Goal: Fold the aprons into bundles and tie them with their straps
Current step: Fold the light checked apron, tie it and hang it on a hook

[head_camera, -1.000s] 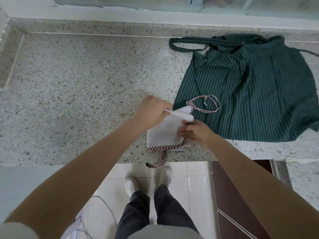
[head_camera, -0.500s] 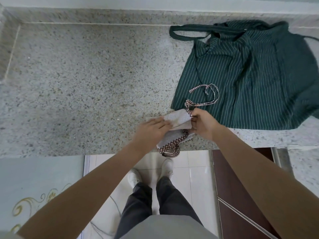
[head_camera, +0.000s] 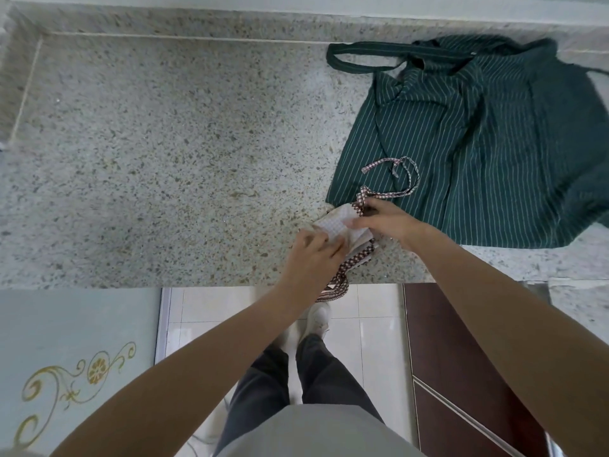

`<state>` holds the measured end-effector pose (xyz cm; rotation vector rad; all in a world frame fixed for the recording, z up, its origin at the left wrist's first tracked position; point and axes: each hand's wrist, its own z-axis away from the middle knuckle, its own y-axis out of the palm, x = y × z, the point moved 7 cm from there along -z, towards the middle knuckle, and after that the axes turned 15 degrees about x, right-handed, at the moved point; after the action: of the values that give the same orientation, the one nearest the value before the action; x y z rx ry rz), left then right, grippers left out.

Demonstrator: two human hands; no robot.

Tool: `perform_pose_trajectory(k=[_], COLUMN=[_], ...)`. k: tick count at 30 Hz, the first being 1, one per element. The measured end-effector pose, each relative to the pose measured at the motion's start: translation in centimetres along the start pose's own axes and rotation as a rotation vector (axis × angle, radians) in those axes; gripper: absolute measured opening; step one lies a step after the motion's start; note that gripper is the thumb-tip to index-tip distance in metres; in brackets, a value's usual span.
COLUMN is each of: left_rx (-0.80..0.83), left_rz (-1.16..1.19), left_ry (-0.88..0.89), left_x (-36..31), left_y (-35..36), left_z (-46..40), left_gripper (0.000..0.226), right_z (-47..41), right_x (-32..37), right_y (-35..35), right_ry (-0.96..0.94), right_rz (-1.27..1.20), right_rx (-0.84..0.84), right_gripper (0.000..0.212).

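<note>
Hands: left hand (head_camera: 311, 255) presses folded apron (head_camera: 333, 222) flat; right hand (head_camera: 384, 219) pinches it.

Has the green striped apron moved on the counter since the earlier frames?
No. The green apron lies spread in the same spot against the counter's front edge; only the camera shifted.

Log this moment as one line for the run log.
left hand presses white apron | right hand pinches checked strap | green apron unfolded on counter

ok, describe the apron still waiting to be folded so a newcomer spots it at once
On the speckled stone counter, look to the far right. The green apron lies spread flat there, untouched by either hand. It is dark green with thin white pinstripes, unlike the small pale checked bundle at the counter edge.
</note>
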<state>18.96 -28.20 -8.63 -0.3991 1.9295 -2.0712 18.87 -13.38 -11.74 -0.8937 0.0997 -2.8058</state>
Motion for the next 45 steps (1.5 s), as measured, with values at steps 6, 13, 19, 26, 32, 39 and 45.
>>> perform_pose_trajectory(k=[6,13,19,26,32,39,45], left_rx=[0.05,0.38,0.326,0.194,0.301,0.367,0.347], left_rz=[0.19,1.221,1.641,2.09,1.946,1.567,0.629], left_ry=[-0.563,-0.965,-1.189,-1.164,-1.058,-0.927,-0.745], left_x=[4.9,7.6,8.8,9.9,10.6,10.9,9.9], left_y=[-0.2,4.2,5.0,4.3,4.5,4.4,0.9], left_z=[1.4,3.7,2.7,0.9,-0.2,-0.1,-0.6], left_gripper=[0.069,0.047,0.04,0.047,0.012,0.013,0.052], right_z=[-0.1,0.2,0.1,-0.3,-0.7,-0.6,0.6], right_x=[-0.4,-0.4,-0.1,0.1,-0.2,0.0,0.7], right_y=[0.2,0.2,0.3,0.4,0.7,1.3,1.4], right_ry=[-0.023,-0.029,-0.057,-0.103,-0.121,-0.11,-0.068], right_rz=[-0.005,-0.044,-0.147,-0.22,-0.129,0.064,0.254], right_rx=[0.025,0.005,-0.032,-0.094,-0.179,-0.237,-0.349], right_gripper=[0.075,0.082,0.085,0.087,0.084,0.088,0.073])
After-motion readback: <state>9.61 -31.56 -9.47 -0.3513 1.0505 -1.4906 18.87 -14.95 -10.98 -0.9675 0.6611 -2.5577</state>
